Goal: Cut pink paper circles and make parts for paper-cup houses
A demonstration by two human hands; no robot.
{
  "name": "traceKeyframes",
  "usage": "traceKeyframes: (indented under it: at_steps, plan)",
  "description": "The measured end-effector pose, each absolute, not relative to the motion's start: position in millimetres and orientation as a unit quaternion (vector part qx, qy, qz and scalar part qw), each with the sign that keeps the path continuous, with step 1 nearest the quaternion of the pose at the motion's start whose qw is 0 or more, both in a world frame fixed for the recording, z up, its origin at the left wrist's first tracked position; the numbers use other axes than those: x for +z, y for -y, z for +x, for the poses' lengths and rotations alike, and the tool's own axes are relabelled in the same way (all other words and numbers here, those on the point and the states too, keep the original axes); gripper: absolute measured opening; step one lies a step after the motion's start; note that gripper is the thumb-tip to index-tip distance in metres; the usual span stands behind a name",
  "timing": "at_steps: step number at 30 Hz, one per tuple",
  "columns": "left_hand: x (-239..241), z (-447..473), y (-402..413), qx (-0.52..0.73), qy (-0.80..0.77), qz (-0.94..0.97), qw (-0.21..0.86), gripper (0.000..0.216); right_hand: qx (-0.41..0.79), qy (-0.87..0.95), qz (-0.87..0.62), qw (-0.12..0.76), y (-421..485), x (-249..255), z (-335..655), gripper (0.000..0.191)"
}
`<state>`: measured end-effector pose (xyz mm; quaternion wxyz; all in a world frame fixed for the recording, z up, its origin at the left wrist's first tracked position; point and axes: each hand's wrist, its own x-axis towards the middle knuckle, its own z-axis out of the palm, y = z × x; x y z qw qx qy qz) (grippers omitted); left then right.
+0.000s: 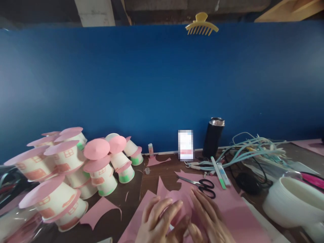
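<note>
My left hand [158,217] curls over a rounded piece of pink paper [180,199] at the bottom middle. From the other side my right hand [210,216] holds the same piece, its fingers long and close together and its thumb near the left one. Palms and fingers hide much of the paper's shape. Beneath lie pink paper sheets [240,216] with cut edges. Just beyond the right fingertips rest scissors [199,184] with black handles, their blades pointing left.
Paper-cup houses with pink roofs [97,149] crowd the left. A glue stick [151,150], a blurred-out screen [185,145] and a black bottle [214,136] stand along the blue partition [152,84]. Tangled cables [243,152] and a white mug [291,199] occupy the right.
</note>
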<state>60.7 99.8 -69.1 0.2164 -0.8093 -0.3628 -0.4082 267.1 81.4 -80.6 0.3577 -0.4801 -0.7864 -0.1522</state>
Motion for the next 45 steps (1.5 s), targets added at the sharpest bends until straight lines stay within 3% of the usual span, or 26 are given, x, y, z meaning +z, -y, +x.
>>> traceKeyframes:
  at_steps: [4,10,28,33,45]
  plan:
    - [-66.5,55.5,-102.9,-0.380,0.331,-0.829,0.244,0.026,-0.166,0.793,-0.480,0.338,-85.8,-87.6,269.0,0.049]
    - [-58.2,54.2,-104.8,-0.373,0.295,-0.840,0.261,0.027,-0.115,0.799,-0.488,0.333,-89.0,-92.4,270.0,0.043]
    - [-40.7,72.2,-101.7,-0.495,0.318,-0.776,0.227,0.017,0.066,0.738,-0.543,0.394,-92.0,-108.8,260.3,0.048]
    - [-47.6,69.5,-101.4,-0.456,0.306,-0.801,0.238,0.014,0.056,0.691,-0.580,0.428,-93.4,-111.3,248.6,0.049]
    - [-56.9,62.2,-101.4,-0.417,0.312,-0.818,0.246,0.019,0.106,0.714,-0.577,0.382,-92.6,-93.4,258.3,0.050]
